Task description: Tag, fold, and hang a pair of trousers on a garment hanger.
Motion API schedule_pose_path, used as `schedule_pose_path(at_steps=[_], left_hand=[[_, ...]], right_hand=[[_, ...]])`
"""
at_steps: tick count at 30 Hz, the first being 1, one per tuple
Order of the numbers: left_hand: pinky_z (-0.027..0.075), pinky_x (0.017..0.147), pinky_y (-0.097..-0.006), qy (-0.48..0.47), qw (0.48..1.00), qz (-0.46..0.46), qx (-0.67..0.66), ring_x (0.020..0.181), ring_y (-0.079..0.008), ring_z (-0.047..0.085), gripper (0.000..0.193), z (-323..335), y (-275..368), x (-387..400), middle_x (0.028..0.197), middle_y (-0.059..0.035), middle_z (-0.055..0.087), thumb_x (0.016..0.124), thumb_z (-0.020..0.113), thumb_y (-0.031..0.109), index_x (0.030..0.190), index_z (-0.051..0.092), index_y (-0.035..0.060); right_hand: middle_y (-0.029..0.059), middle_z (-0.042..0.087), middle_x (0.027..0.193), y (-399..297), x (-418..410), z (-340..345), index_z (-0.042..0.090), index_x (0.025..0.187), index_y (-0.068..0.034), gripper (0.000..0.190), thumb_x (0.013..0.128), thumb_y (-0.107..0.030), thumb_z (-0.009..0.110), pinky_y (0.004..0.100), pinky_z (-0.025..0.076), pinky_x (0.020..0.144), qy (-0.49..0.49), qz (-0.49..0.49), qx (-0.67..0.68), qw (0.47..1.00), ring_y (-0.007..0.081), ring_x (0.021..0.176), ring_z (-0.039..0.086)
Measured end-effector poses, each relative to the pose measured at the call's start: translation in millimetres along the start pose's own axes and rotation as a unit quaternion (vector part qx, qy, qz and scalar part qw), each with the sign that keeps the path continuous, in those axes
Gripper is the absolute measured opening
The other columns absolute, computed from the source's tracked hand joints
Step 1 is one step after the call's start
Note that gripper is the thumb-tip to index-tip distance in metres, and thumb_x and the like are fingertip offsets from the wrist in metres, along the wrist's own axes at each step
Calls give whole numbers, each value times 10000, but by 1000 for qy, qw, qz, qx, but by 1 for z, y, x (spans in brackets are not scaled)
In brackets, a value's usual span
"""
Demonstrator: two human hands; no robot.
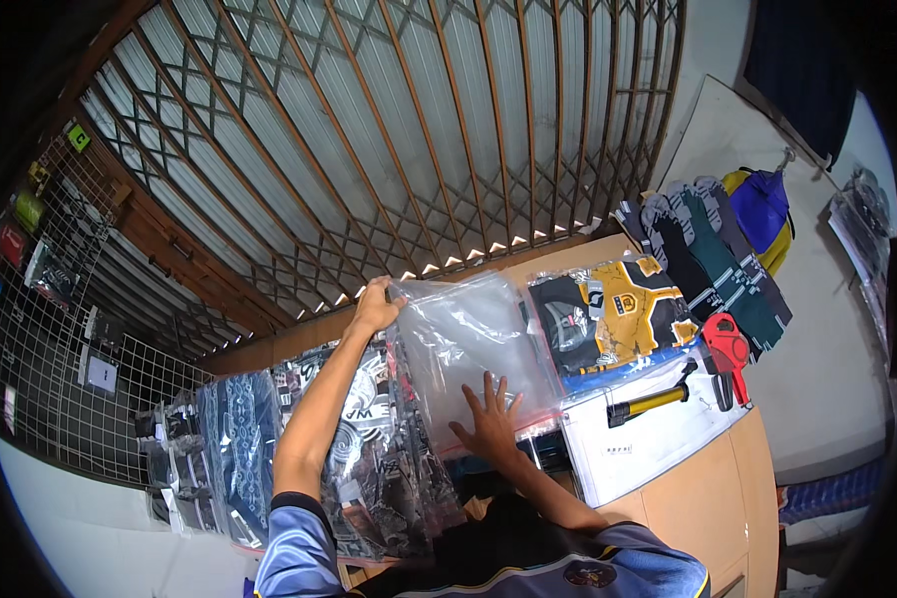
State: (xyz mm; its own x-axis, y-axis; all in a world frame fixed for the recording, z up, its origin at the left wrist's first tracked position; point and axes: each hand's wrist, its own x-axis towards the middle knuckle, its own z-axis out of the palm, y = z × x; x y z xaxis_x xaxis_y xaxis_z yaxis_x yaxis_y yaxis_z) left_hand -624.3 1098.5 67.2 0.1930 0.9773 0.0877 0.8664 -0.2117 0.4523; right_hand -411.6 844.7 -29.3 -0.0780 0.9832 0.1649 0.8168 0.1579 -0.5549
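Transparent plastic bags [456, 329], seemingly several in a layered pile, lie before me on the wooden table [688, 471]. My left hand [377, 305] pinches the far left corner of this plastic between thumb and fingers. Spread flat, my right hand [491, 422] presses on the near part of the bags and holds nothing. Left of them, under my left forearm, are bagged garments with black, white and grey prints [359, 448]. To the right lies a bagged black and mustard jersey [620, 318] with a tag.
Bagged blue patterned cloth [235, 448] lies farther left. A red tape dispenser [729, 355] and a yellow-black rod-shaped tool [649, 404] rest by white paper [620, 463]. Socks [725, 258] lie at the back right. A folding metal gate [418, 134] stands behind; a wire grid [52, 374] is left.
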Motion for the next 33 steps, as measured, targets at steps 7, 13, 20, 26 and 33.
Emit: schedule_pose_path(at_steps=[7, 13, 20, 26, 33], left_hand=[[366, 1091, -389, -38, 997, 61, -11, 1319, -382, 430, 788, -32, 29, -31, 1427, -309, 386, 809, 766, 288, 1407, 393, -63], [359, 1095, -412, -64, 987, 144, -39, 1334, -398, 417, 675, -85, 77, -98, 1451, -266, 387, 849, 730, 251, 1406, 432, 12], [410, 1053, -411, -108, 986, 103, -72, 1307, -372, 464, 605, -133, 113, -187, 1439, -204, 435, 819, 746, 206, 1345, 514, 19], [481, 970, -371, -76, 989, 71, -103, 1243, -319, 530, 593, -145, 124, -247, 1393, -155, 504, 777, 772, 63, 1324, 544, 49], [513, 913, -357, -15, 985, 39, -168, 1203, -270, 562, 584, -144, 114, -313, 1372, -134, 533, 749, 753, -36, 1295, 565, 48]], right_hand=[[281, 197, 1552, 13, 9, 26, 438, 1440, -163, 847, 758, -588, 705, 813, 100, 992, -66, 27, -1, 997, 565, 1403, 142], [279, 243, 1533, 17, 7, 27, 476, 1406, -148, 816, 742, -545, 735, 811, 117, 989, -29, -1, 9, 1000, 557, 1400, 161], [349, 153, 1528, 27, -9, 6, 402, 1441, -126, 1013, 613, -503, 846, 766, 150, 1025, -6, 100, -31, 995, 575, 1399, 129], [390, 40, 1523, 31, 0, 0, 238, 1523, -110, 1239, 554, -558, 865, 744, 186, 1022, -74, 149, -24, 986, 579, 1398, 108], [379, 32, 1533, 38, 6, 5, 227, 1516, -47, 1212, 630, -672, 769, 686, 177, 1087, -96, 211, -14, 973, 578, 1402, 100]])
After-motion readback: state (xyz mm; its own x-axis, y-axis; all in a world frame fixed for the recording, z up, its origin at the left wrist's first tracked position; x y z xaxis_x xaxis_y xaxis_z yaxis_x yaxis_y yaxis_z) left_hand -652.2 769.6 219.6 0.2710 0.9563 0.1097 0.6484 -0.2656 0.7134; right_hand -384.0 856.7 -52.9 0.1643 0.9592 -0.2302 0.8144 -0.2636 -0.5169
